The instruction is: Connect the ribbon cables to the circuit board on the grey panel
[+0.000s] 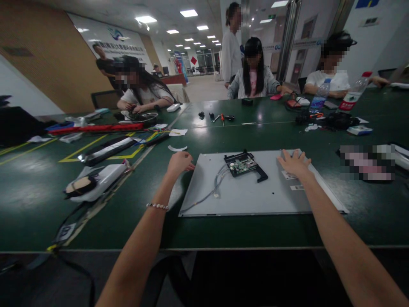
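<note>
A flat grey display panel [243,196] lies back side up on the green table in front of me. On it rests a small green circuit board in a black bracket [244,164], with thin grey cables [217,181] trailing to the lower left. My left hand [180,163] is curled at the panel's left edge, and its fingertips are partly hidden. With fingers spread, my right hand [295,163] lies flat on the panel's upper right part, beside some white labels [297,187].
Beyond the panel lie an orange-handled screwdriver [223,119] and other small tools. A white device with a strap [96,181] sits to the left, near a long red bundle [102,128]. Plastic bottles [354,91] stand at the far right. Several people sit or stand across the table.
</note>
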{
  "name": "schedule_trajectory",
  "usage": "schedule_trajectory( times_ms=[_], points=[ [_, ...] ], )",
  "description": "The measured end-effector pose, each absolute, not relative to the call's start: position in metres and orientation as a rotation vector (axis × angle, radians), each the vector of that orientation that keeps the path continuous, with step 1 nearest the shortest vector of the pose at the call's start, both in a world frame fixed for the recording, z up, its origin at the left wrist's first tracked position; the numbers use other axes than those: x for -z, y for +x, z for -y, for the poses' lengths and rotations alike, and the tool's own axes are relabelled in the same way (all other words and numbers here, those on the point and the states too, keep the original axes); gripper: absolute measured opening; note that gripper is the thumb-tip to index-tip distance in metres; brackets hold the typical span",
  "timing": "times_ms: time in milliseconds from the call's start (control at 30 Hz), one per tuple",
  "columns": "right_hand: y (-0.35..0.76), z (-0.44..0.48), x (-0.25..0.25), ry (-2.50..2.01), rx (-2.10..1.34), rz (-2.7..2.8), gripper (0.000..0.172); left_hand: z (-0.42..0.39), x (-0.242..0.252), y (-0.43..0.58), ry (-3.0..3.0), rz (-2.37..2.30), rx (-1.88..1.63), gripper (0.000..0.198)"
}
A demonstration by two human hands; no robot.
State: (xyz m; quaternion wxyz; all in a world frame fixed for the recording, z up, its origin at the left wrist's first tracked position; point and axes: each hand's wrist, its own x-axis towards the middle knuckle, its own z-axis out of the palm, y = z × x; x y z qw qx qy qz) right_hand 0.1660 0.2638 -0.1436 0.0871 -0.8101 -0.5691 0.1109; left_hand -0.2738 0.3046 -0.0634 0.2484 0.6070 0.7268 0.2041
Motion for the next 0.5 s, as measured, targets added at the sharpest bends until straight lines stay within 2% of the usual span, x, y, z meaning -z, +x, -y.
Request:
schedule_trajectory(
  times_ms=[267,500],
  points=[
    [0.165,-0.266,0.147,-2.409,-0.295,1.701,0.069,-0.296,0.061,-0.259,2.135,-2.248,-0.480,0.023],
    [0.164,-0.269,0.149,-2.387,-0.292,1.702,0.070,-0.301,0.079,-0.245,2.471,-1.751,-0.665,0.044]
  ],
)
